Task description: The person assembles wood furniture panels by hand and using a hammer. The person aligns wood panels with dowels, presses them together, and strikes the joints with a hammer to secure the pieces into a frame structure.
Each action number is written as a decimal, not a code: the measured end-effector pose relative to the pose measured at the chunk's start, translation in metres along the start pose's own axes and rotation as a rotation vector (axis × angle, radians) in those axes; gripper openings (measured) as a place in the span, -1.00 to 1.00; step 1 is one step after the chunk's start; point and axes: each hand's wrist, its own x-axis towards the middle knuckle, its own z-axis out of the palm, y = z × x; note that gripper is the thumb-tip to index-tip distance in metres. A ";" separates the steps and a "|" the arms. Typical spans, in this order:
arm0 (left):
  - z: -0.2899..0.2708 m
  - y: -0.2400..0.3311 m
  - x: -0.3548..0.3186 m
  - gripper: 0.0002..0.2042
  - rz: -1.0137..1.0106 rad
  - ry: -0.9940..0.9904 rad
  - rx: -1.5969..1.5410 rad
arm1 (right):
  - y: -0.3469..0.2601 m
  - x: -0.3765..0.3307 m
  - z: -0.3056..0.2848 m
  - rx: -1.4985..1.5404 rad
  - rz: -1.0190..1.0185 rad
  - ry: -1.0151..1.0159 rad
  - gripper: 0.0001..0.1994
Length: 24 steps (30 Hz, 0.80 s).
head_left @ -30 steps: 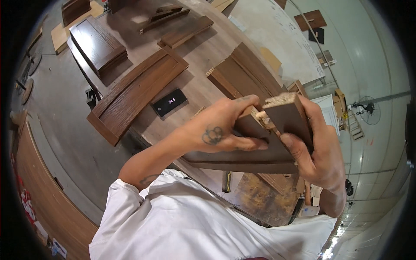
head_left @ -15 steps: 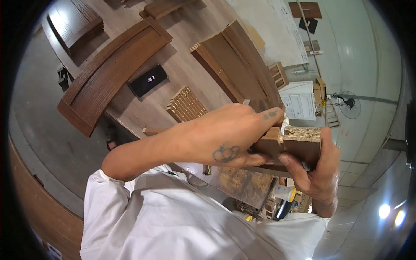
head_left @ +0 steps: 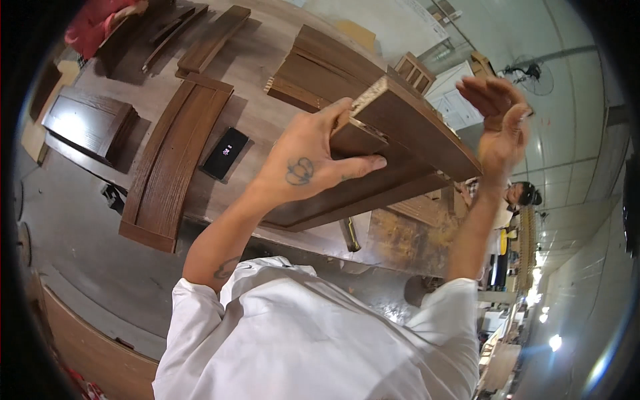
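My left hand (head_left: 300,160) grips a dark brown framed wooden panel (head_left: 333,200) by the edge near one corner, its thumb on the near side and its fingers mostly hidden behind. The panel is tilted up over the table. A flat brown rail (head_left: 420,123) with a pale, rough cut end runs along its right side. My right hand (head_left: 500,120), slightly blurred, is raised to the right of that rail. It is apart from the wood, its fingers stretched out and nothing in it.
On the table (head_left: 267,80) lie a long curved brown panel (head_left: 177,157), a black phone (head_left: 225,153), another brown panel (head_left: 320,63) and a yellow-and-black tool (head_left: 351,235). A red-sleeved person (head_left: 93,30) is far left; another person (head_left: 513,193) is at the right.
My right hand has let go of the wood and risen to the right. The panel is tilted up and shows more fully, with my left hand still on it. The view has shifted.
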 end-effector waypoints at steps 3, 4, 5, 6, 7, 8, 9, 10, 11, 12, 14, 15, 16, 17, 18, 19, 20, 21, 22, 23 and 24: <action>0.007 0.004 -0.004 -0.57 0.012 -0.007 -0.063 | 0.105 -0.113 -0.040 0.028 0.420 0.400 -0.66; 0.008 0.005 -0.003 -0.55 0.023 -0.011 -0.066 | 0.133 -0.162 -0.026 -0.538 0.264 0.338 -0.66; 0.008 0.006 -0.002 -0.55 0.010 0.007 -0.063 | 0.156 -0.219 -0.014 -0.555 0.695 0.299 -0.61; 0.012 0.008 0.001 -0.56 -0.008 0.020 -0.075 | 0.196 -0.299 -0.011 -0.686 0.670 0.083 -0.51; 0.015 0.011 0.005 -0.57 -0.026 0.033 -0.088 | 0.225 -0.389 0.013 -0.995 0.702 0.026 -0.45; 0.011 0.012 0.005 -0.59 -0.046 0.074 -0.070 | 0.219 -0.434 0.050 -1.245 0.623 -0.174 -0.38; 0.007 0.013 0.006 -0.64 -0.015 0.102 0.018 | 0.208 -0.457 0.070 -1.069 0.734 -0.117 -0.38; 0.007 0.015 0.007 -0.64 0.003 0.119 0.065 | 0.201 -0.467 0.083 -0.898 0.842 -0.056 -0.37; 0.011 0.015 0.008 -0.65 0.018 0.130 0.098 | 0.203 -0.470 0.086 -0.949 0.891 -0.081 -0.39; 0.015 0.015 0.011 -0.65 0.034 0.139 0.130 | 0.206 -0.470 0.082 -0.999 0.941 -0.107 -0.42; 0.020 0.022 0.015 -0.67 -0.090 0.160 0.120 | 0.207 -0.476 0.083 -0.833 0.965 -0.047 -0.53; 0.022 0.018 0.019 -0.69 -0.099 0.137 0.068 | 0.210 -0.481 0.080 -0.742 1.045 -0.049 -0.57; 0.019 0.016 0.026 -0.71 -0.089 0.123 0.017 | 0.220 -0.473 0.076 -0.654 1.098 -0.045 -0.61; 0.001 0.010 0.026 -0.78 -0.090 0.133 0.068 | 0.193 -0.418 0.082 0.079 1.456 0.184 -0.67; -0.007 0.004 0.025 -0.78 -0.085 0.149 0.058 | 0.155 -0.393 0.085 0.134 1.413 0.258 -0.68; -0.010 0.000 0.027 -0.79 -0.066 0.160 0.035 | 0.125 -0.371 0.081 0.174 1.358 0.340 -0.69; -0.010 -0.002 0.032 -0.80 -0.038 0.174 0.008 | 0.103 -0.346 0.073 0.208 1.290 0.419 -0.70; -0.004 -0.002 0.033 -0.77 -0.054 0.195 -0.169 | 0.087 -0.326 0.065 0.128 1.242 0.553 -0.74; -0.003 -0.005 0.035 -0.77 -0.033 0.172 -0.116 | 0.078 -0.312 0.049 0.151 1.042 0.643 -0.69; -0.005 -0.011 0.034 -0.77 -0.025 0.146 -0.053 | 0.071 -0.291 0.024 0.074 0.890 0.559 -0.72; -0.008 -0.015 0.034 -0.77 -0.017 0.121 0.020 | 0.045 -0.242 0.012 0.177 0.815 0.614 -0.73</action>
